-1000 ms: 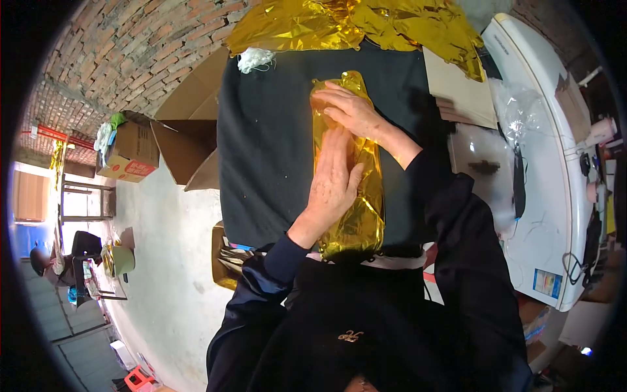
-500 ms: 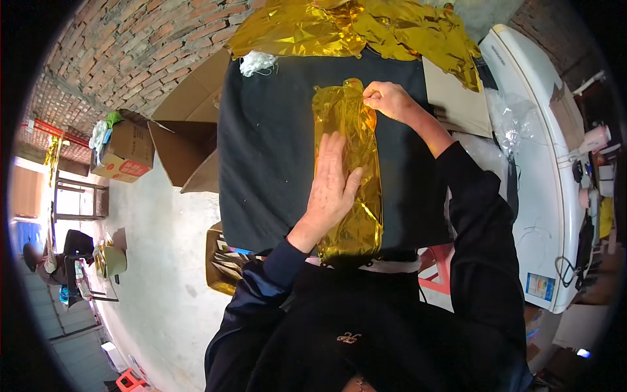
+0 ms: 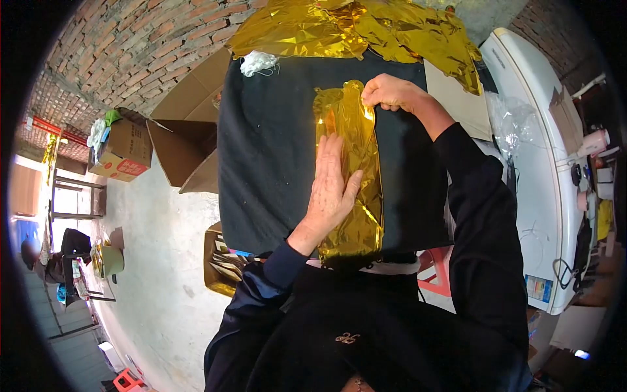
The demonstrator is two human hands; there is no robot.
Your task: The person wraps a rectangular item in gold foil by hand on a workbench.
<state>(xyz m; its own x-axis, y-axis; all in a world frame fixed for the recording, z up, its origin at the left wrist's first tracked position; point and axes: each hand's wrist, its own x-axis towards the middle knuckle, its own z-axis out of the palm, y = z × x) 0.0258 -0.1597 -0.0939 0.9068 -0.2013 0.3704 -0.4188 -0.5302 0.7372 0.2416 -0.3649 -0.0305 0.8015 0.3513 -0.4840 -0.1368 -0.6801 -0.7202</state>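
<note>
A long strip of shiny gold foil (image 3: pixel 356 222) lies lengthwise on the dark cloth (image 3: pixel 268 150) that covers the table. My left hand (image 3: pixel 332 189) rests flat on the foil's left part, fingers stretched forward and thumb apart. At the foil's far right edge, my right hand (image 3: pixel 390 93) pinches the foil between thumb and fingers, its other fingers curled. Larger sheets of crumpled gold foil (image 3: pixel 300 32) are spread along the table's far edge. A bundle of white string (image 3: pixel 258 63) sits at the far left corner of the cloth.
An open cardboard box (image 3: pixel 186 147) stands left of the table, with a closed carton (image 3: pixel 125 149) beyond it. On the floor near my left arm is a box of flat items (image 3: pixel 219 261). A white appliance (image 3: pixel 539 196) and clear plastic (image 3: pixel 513 124) are at the right.
My right hand still pinches the foil; its wrist and forearm have shifted slightly, and the foil's upper right edge looks a little lifted. My left hand has stayed in place.
</note>
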